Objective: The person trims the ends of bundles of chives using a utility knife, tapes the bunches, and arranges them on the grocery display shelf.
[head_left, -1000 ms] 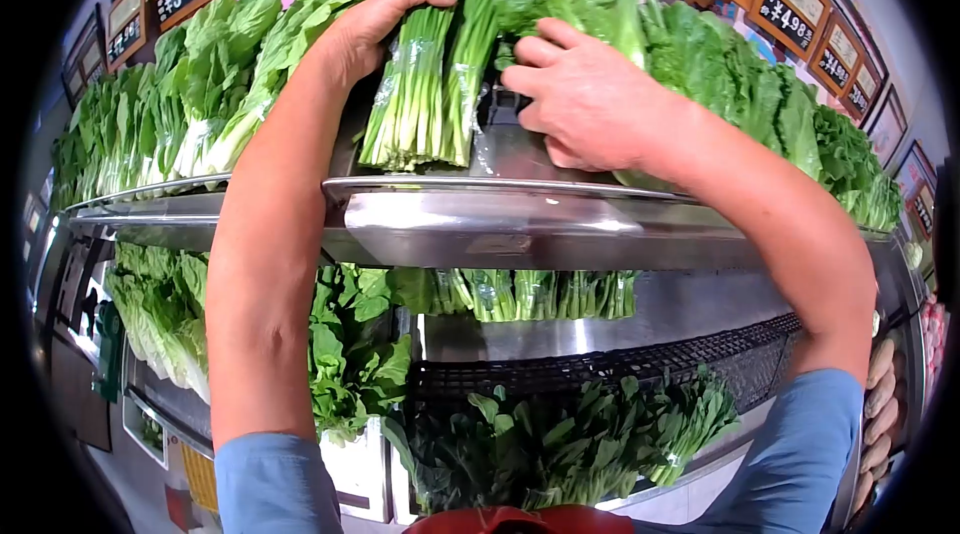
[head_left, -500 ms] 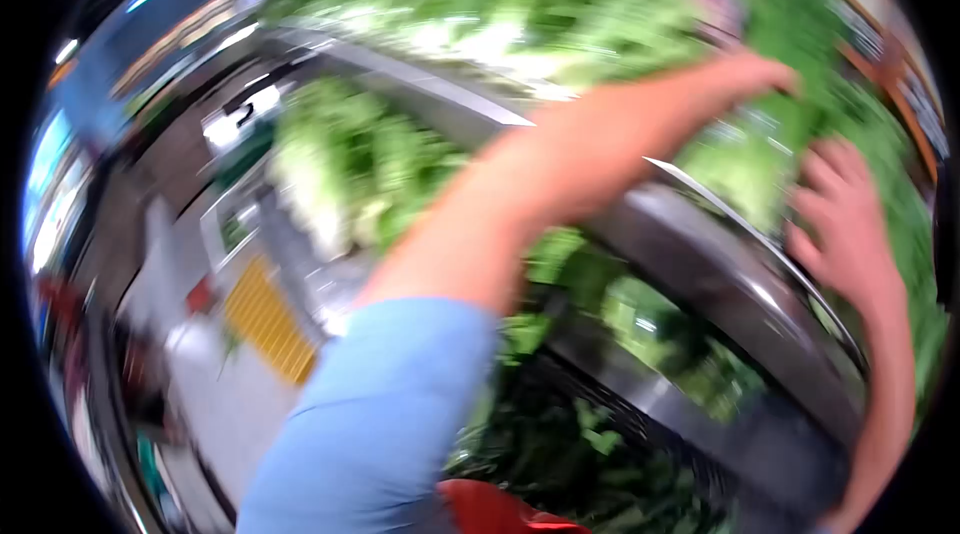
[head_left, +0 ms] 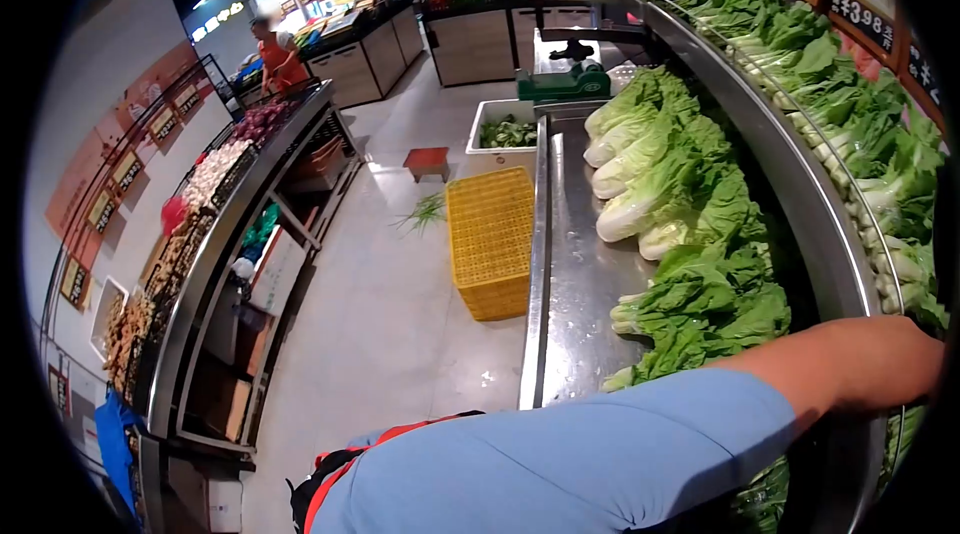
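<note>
My left arm in a blue sleeve reaches across the lower right. My left hand point(head_left: 912, 354) is at the right edge, by the upper shelf's metal rim point(head_left: 815, 174); its fingers are hidden, so what it touches cannot be made out. Bunched leafy greens point(head_left: 810, 54) line that upper shelf. Below it, pale napa cabbages point(head_left: 640, 199) and looser green heads point(head_left: 700, 304) lie on a steel counter point(head_left: 580, 274). My right hand is outside the view.
A yellow crate point(head_left: 490, 244), a white box of greens point(head_left: 505, 134), a red stool point(head_left: 427, 164) and a green scale point(head_left: 563, 84) stand left of the counter. Another vegetable stand point(head_left: 225, 199) runs along the left. A person in orange point(head_left: 278, 59) is farther back.
The view has swung far to the left, from the upper shelf to the aisle. My left hand is now at the right edge, and my right hand has gone out of view.
</note>
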Motion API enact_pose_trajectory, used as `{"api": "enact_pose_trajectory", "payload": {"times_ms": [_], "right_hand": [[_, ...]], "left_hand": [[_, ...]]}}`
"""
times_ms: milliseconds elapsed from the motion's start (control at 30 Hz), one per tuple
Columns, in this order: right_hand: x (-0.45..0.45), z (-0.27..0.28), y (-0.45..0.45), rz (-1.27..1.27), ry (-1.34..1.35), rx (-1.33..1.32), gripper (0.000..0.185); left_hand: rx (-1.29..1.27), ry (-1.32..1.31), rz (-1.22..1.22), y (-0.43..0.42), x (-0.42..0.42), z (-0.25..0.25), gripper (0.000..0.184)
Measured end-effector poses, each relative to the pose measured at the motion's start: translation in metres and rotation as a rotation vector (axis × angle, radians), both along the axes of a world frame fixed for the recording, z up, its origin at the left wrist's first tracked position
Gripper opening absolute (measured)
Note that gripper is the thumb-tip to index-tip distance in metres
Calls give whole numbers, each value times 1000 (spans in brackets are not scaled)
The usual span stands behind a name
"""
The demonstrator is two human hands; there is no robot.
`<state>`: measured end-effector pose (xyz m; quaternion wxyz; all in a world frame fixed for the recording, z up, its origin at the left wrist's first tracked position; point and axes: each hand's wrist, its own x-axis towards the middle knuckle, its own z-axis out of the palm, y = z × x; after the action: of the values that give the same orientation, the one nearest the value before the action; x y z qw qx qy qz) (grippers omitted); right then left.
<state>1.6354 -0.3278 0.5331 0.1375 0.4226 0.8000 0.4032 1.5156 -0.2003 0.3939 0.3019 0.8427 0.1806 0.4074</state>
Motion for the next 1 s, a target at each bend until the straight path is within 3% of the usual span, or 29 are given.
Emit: {"api": "enact_pose_trajectory", "payload": {"times_ms": [67, 700, 900, 1000], "right_hand": [[-16, 0, -11, 167, 143, 3, 44], [-19, -2, -12, 112, 137, 16, 43], [7, -9, 3, 264, 214, 11, 44], [12, -5, 6, 70, 23, -16, 50]], "left_hand": [[2, -13, -1, -6, -1, -5, 41], [34, -19, 41, -24, -16, -18, 45], [50, -22, 17, -28, -2, -19, 47], [52, -15, 25, -29, 1, -18, 47]]}}
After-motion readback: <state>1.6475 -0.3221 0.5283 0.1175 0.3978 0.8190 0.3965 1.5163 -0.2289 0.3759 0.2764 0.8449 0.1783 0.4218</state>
